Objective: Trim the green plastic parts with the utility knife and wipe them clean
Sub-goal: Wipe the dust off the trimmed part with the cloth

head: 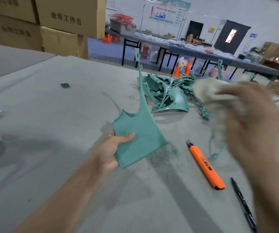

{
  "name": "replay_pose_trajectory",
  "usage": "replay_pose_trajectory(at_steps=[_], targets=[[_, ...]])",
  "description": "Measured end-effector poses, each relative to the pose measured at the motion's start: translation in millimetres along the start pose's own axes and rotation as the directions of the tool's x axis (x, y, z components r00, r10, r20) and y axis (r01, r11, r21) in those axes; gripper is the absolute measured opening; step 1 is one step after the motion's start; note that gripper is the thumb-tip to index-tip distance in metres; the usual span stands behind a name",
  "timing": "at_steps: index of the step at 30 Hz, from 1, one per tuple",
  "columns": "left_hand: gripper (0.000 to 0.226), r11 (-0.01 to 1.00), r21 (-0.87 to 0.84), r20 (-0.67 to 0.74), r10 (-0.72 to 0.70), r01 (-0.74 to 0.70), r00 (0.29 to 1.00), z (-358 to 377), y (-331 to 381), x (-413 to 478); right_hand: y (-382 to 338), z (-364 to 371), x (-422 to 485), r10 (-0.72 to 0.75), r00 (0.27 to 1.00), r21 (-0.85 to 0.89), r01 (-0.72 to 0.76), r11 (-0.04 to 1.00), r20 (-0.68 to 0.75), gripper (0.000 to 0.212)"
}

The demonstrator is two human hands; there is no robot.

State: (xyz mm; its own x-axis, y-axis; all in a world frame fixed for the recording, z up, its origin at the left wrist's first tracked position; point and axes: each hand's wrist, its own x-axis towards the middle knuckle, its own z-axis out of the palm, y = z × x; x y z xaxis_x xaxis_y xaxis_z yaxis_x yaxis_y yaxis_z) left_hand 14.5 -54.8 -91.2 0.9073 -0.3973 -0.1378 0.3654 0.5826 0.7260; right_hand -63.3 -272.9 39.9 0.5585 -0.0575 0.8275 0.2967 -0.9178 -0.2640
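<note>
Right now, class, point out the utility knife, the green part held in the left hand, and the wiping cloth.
utility knife (206,163): head view, middle of its orange handle.
green part (140,132): head view, its broad flat face.
cloth (207,91): head view, blurred pale bunch.

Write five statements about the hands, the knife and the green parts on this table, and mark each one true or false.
1. The left hand holds a green plastic part. True.
2. The right hand grips the utility knife. False: the knife lies on the table; the blurred right hand holds a cloth.
3. A pile of green parts lies beyond the held part. True.
4. The black pen lies to the left of the knife. False: it lies to the knife's right.
5. Cardboard boxes are stacked behind the table on the left. True.
</note>
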Motion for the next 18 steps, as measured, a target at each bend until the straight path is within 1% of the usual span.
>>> replay_pose_trajectory(at_steps=[1, 2, 3, 4, 5, 6, 7, 9, 10, 11, 13, 14, 15, 16, 18], targets=[[0.042, 1.0, 0.011, 0.007, 0.007, -0.007, 1.0, 0, 0, 0, -14, 21, -4, -0.008, 0.998, 0.085, 0.002, 0.996, 0.069, 0.029], [0.04, 1.0, 0.013, 0.018, 0.016, -0.017, 1.0, 1, 0, 0, -30, 41, -10, -0.051, 0.979, 0.215, 0.008, 0.977, 0.196, 0.039], [0.035, 0.999, 0.004, 0.021, 0.034, -0.034, 0.999, 1, -1, 0, -51, 65, -17, -0.111, 0.927, 0.268, 0.012, 0.963, 0.358, 0.05], [0.028, 0.998, -0.044, 0.025, 0.05, -0.049, 0.998, -1, -2, 1, -68, 85, -27, -0.18, 0.858, 0.286, 0.041, 0.957, 0.481, 0.058], [0.026, 0.991, -0.124, 0.031, 0.061, -0.056, 0.998, -2, -3, 2, -76, 102, -37, -0.214, 0.798, 0.274, 0.064, 0.96, 0.564, 0.061], [0.033, 0.975, -0.214, 0.046, 0.069, -0.058, 0.997, -4, -3, 2, -80, 115, -45, -0.22, 0.751, 0.257, 0.069, 0.964, 0.623, 0.062], [0.039, 0.959, -0.275, 0.074, 0.086, -0.063, 0.994, -6, -1, 0, -79, 120, -49, -0.229, 0.742, 0.274, 0.064, 0.96, 0.63, 0.061], [0.036, 0.937, -0.336, 0.172, 0.157, -0.092, 0.973, -6, 9, -5, -74, 126, -50, -0.226, 0.744, 0.351, -0.012, 0.936, 0.629, 0.06], [0.032, 0.925, -0.362, 0.219, 0.201, -0.112, 0.955, -8, 14, -8, -73, 128, -51, -0.24, 0.737, 0.36, -0.005, 0.933, 0.633, 0.059], [0.031, 0.92, -0.376, 0.249, 0.217, -0.112, 0.944, -9, 19, -11, -73, 128, -54, -0.274, 0.727, 0.356, 0.044, 0.934, 0.629, 0.057], [0.037, 0.933, -0.356, 0.224, 0.149, -0.061, 0.963, -13, 23, -11, -73, 125, -59, -0.343, 0.693, 0.363, 0.125, 0.924, 0.634, 0.042], [0.045, 0.941, -0.337, 0.189, 0.097, -0.029, 0.977, -15, 21, -9, -72, 122, -61, -0.373, 0.682, 0.394, 0.134, 0.909, 0.629, 0.03], [0.05, 0.944, -0.329, 0.155, 0.054, 0.0, 0.986, -13, 21, -8, -72, 116, -63, -0.391, 0.687, 0.441, 0.114, 0.89, 0.613, 0.019], [0.05, 0.943, -0.332, 0.115, 0.023, 0.016, 0.993, -11, 20, -7, -69, 111, -63, -0.379, 0.71, 0.482, 0.063, 0.874, 0.594, 0.012], [0.047, 0.95, -0.313, 0.015, -0.008, 0.012, 1.0, -9, 18, -2, -62, 97, -60, -0.265, 0.818, 0.544, -0.069, 0.836, 0.511, 0.017]])
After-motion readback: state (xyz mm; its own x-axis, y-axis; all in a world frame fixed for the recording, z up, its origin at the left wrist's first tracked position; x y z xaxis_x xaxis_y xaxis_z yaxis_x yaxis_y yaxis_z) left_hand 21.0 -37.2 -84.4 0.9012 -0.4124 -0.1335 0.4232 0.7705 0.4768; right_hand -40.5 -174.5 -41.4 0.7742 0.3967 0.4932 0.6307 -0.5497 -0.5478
